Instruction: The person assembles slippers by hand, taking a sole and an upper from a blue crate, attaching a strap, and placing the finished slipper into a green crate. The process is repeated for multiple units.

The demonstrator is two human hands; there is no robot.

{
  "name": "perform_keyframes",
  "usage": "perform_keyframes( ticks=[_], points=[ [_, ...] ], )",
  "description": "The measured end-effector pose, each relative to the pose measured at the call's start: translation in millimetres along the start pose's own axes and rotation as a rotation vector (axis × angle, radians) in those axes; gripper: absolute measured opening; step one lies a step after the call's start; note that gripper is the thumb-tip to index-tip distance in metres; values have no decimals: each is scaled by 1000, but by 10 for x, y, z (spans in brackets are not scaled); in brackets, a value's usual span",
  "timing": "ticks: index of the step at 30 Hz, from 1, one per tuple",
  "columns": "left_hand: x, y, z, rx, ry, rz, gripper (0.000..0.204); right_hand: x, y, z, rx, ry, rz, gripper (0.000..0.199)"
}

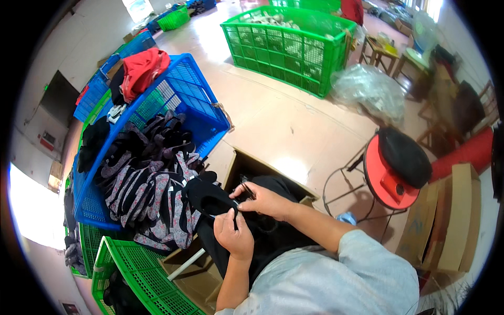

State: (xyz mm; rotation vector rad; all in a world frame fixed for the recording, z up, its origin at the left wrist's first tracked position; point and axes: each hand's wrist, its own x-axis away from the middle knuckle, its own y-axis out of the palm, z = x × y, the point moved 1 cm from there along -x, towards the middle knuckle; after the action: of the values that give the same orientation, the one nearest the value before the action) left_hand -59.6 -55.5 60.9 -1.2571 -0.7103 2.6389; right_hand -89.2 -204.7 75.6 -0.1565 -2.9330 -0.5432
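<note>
A black cloth shoe with its opening facing up is held over my lap. Its rim is pinched between the thumb and fingers of my left hand. At the same edge, my right hand is closed around small dark scissors, partly hidden by the fingers. The fingertips of both hands nearly meet at the shoe's rim. Just left of the shoe lies a heap of floral and black cloth shoes, spilling from a tilted blue crate.
A green crate stands at my lower left, beside an open cardboard box. Ahead is a large green crate with a clear plastic bag next to it. To my right are a red round stool with a black cushion and folded cardboard.
</note>
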Motion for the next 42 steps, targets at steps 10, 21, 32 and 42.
perform_keyframes(
  ticks=[10, 21, 32, 42],
  points=[
    [51, 14, -6, -10, -33, -21, 16, -16, -20, 142, -5, -54, -14, 31],
    [50, 6, 17, -8, -34, -31, 13, 0, -14, 148, -51, 48, -9, 31],
    [56, 14, -3, 16, -11, -18, 18, 8, -16, 148, -60, 67, -12, 31],
    [26, -47, -6, -22, 61, -39, 18, 5, 30, 110, -114, 81, -12, 30]
  ],
)
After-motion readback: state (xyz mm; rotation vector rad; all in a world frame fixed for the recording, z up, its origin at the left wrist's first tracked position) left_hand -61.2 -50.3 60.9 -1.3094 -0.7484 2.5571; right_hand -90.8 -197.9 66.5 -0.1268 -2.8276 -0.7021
